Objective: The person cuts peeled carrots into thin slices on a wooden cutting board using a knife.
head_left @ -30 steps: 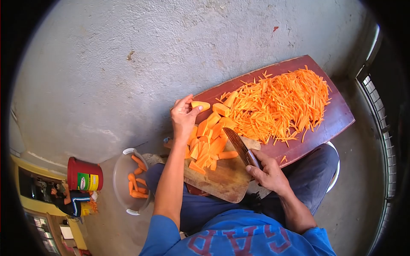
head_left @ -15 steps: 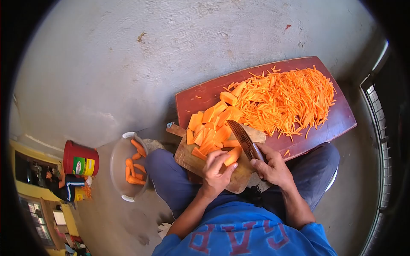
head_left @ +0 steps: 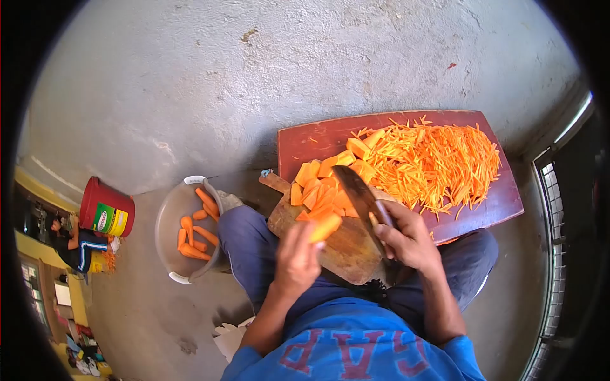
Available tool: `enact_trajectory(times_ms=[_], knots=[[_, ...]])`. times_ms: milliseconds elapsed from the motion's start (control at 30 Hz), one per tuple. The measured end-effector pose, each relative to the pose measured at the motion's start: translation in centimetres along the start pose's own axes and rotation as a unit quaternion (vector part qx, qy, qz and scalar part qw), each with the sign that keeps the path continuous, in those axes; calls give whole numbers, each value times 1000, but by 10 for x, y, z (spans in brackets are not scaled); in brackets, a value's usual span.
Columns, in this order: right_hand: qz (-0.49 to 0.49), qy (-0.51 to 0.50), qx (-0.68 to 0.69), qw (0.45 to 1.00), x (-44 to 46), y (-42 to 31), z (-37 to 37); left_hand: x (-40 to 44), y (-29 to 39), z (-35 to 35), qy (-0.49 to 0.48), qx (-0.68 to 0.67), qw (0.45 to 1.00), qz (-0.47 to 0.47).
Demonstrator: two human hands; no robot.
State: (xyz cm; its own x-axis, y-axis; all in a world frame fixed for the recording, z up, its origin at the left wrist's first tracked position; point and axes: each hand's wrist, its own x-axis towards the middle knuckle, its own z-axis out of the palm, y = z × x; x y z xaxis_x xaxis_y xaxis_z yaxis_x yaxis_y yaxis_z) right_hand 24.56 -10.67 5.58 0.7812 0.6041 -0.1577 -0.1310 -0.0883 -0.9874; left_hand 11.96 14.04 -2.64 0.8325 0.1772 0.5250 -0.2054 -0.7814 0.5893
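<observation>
My left hand [head_left: 297, 259] is closed on a thick carrot piece [head_left: 326, 227] above the left part of the wooden cutting board [head_left: 349, 254]. In my right hand [head_left: 408, 236] is the handle of a large knife [head_left: 357, 193], its dark blade pointing up and to the left over the board. Cut carrot chunks [head_left: 319, 185] are heaped at the board's upper side. Beyond them, a big pile of thin carrot strips [head_left: 438, 164] covers much of the dark red table [head_left: 305, 143].
A grey tub [head_left: 166, 235] with several whole carrots stands on the floor to the left. Farther left are a red bucket [head_left: 107, 208] and another person [head_left: 75, 244]. A textured wall [head_left: 286, 63] rises behind the red table.
Over the last second my left hand has come down from the table's far left side with a carrot piece and now holds it left of the knife. The view has shifted.
</observation>
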Motion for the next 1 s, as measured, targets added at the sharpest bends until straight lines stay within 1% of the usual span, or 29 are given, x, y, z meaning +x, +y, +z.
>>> enact_trajectory(times_ms=[33,67,100,133,200,233,333,367,400,467,500,533,600,633,667,733,767,867,900,1000], knots=[[6,-13,9,1000,10,2,12,1,-4,-13,61,-8,998,-24],[12,-26,17,999,18,6,26,-5,-21,-17,120,-21,988,-98],[23,-52,33,998,25,14,42,-4,-34,-23,165,-177,954,-175],[33,-78,48,995,34,22,59,-1,-45,-29,205,-326,889,-246],[66,-132,105,984,44,34,89,-1,-64,-37,244,-425,836,-248],[83,-108,105,985,45,35,106,-2,-68,-37,244,-453,821,-247],[26,-81,1,996,53,51,122,-1,-49,-31,204,-427,843,-254],[-128,-11,-57,990,60,69,128,-4,-47,-26,188,-447,836,-255],[-109,-24,-71,991,64,85,120,-7,-46,-21,167,-464,830,-262],[-72,-51,-105,991,76,79,93,-9,-38,-9,136,-476,833,-247],[-108,-32,-121,986,76,74,85,-6,-27,-5,119,-478,832,-256],[-110,-24,-129,985,79,72,79,-10,-27,3,99,-476,839,-245],[-115,-8,-141,983,86,68,66,-13,-18,15,67,-471,841,-259],[-123,-3,-142,982,95,75,61,-14,-18,21,56,-415,872,-252],[-89,-9,-122,989,99,77,54,-17,-19,27,35,-399,882,-247],[-17,-23,-82,996,100,64,46,-33,-34,43,7,-291,926,-240],[2,-28,-20,999,96,58,46,-31,-32,45,2,-295,927,-231],[19,-40,43,998,58,27,33,-15,-21,36,-16,-151,983,-103],[5,-36,39,999,44,28,28,-13,-19,36,-20,-164,981,-106],[-18,-29,-39,999,-1,31,10,-8,-9,32,-23,-134,988,-76]])
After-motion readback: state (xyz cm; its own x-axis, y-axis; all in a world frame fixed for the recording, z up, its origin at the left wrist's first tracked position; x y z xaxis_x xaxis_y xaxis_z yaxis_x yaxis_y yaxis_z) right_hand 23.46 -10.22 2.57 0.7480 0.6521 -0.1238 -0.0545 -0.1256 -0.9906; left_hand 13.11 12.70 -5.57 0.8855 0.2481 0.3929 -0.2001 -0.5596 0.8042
